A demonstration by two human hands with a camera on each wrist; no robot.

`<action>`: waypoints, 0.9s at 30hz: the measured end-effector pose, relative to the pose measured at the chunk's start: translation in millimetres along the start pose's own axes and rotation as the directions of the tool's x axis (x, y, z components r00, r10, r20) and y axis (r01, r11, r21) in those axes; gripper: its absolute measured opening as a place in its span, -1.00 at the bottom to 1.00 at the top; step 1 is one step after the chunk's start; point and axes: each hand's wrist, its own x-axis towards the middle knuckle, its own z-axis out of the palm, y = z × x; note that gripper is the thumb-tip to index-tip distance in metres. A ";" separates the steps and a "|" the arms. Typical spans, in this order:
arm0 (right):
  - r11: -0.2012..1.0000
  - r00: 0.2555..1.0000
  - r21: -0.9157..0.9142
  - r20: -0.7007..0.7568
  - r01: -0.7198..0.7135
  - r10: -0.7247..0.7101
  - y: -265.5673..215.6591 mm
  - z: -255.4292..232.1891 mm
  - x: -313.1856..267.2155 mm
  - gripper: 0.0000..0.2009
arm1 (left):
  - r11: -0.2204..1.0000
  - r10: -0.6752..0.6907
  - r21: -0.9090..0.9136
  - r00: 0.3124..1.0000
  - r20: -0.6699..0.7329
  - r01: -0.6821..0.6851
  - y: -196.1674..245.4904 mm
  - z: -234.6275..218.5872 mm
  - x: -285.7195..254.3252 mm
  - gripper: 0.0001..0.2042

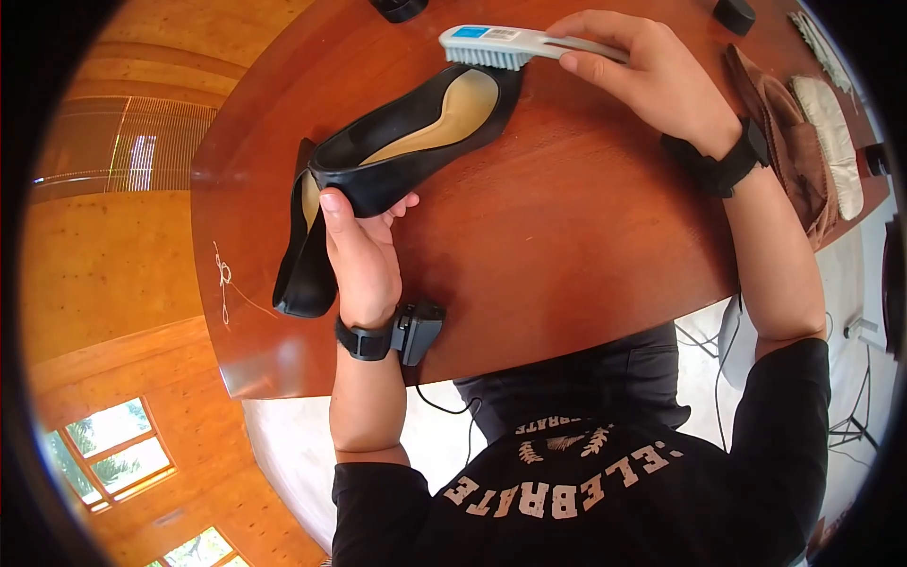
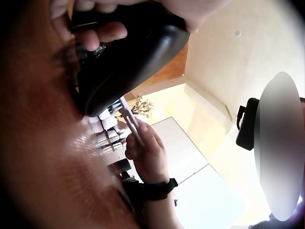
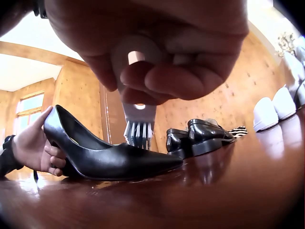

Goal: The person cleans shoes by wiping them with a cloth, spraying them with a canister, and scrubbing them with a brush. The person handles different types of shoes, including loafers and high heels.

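Observation:
A black pointed-toe pump with a tan insole stands at an angle over the table. My left hand grips it at the heel, thumb along the back and fingers curled under the side. In my right hand is the handle of a pale grey scrub brush, its bristles turned down. Those bristles meet the upper near the toe in the right wrist view. The mate, another black pump, lies on its side beyond my left hand, partly hidden by the held shoe.
Black loafers and white shoes stand farther back on the glossy wooden table. At the right edge lie a brown cloth item and a cream one. A thin string lies near the left edge.

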 end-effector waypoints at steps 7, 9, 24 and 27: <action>1.000 0.999 -0.014 -0.015 0.028 -0.028 1.9 -2.7 1.3 -0.65 | 1.000 0.011 -0.001 0.999 -0.034 -0.011 2.4 3.5 1.3 -0.34; 0.997 0.997 0.027 -0.009 0.079 -0.079 2.7 0.8 1.2 -0.64 | 1.000 0.018 0.012 1.000 -0.018 -0.018 2.2 1.5 2.0 -0.35; 0.997 0.999 -0.062 -0.008 0.047 -0.048 3.7 3.8 -0.3 -0.61 | 0.995 -0.062 -0.084 0.998 -0.019 0.060 3.4 2.5 3.3 -0.33; 0.996 1.000 -0.093 0.015 -0.002 0.004 3.4 1.4 0.5 -0.60 | 0.995 -0.058 -0.080 0.998 0.003 0.058 4.1 1.4 3.7 -0.33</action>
